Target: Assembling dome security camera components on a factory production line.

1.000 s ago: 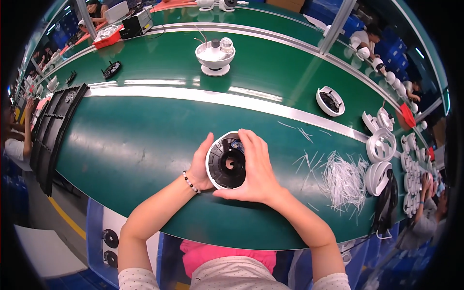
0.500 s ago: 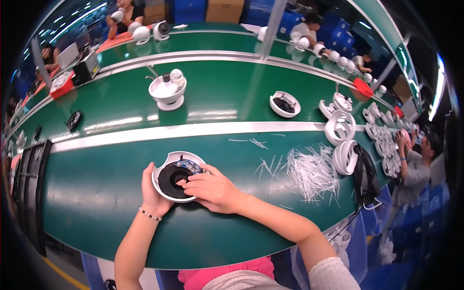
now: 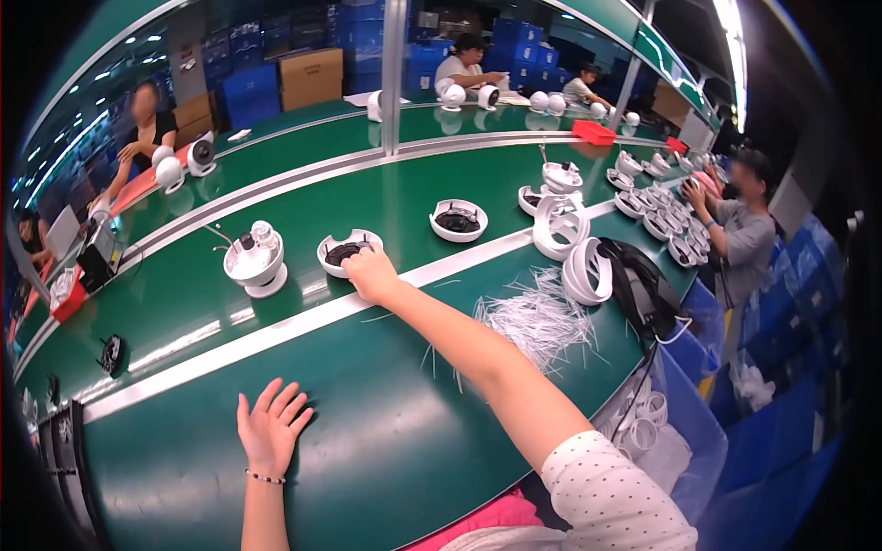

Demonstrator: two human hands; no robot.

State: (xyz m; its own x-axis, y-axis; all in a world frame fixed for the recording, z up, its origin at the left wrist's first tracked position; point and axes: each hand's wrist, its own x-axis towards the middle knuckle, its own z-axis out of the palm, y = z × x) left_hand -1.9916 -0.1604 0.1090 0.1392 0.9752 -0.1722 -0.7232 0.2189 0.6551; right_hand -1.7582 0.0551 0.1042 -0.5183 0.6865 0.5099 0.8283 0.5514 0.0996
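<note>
My right hand (image 3: 371, 275) reaches across to the green belt and is closed on the near right rim of a round white plastic housing (image 3: 324, 261) with a dark inside and a notch at its back. Its fingertips are partly hidden. My left hand (image 3: 269, 427) is open above the near worktop, palm up, fingers spread, holding nothing. A second white housing with a black inside (image 3: 458, 221) sits to the right on the belt. Left of my right hand stands a white bowl-shaped assembly on a round foot (image 3: 254, 262), with small parts in it.
Thin white strips (image 3: 537, 321) lie piled on the worktop (image 3: 367, 441). White rings (image 3: 586, 272) and a black bag-like item (image 3: 640, 286) are right of them. A metal rail (image 3: 303, 317) divides worktop from belt. A co-worker (image 3: 744, 220) works at far right beside several housings.
The housing I held in both hands over the worktop is now on the belt, with only my right hand on it. My left hand has let go and opened. The view has turned right.
</note>
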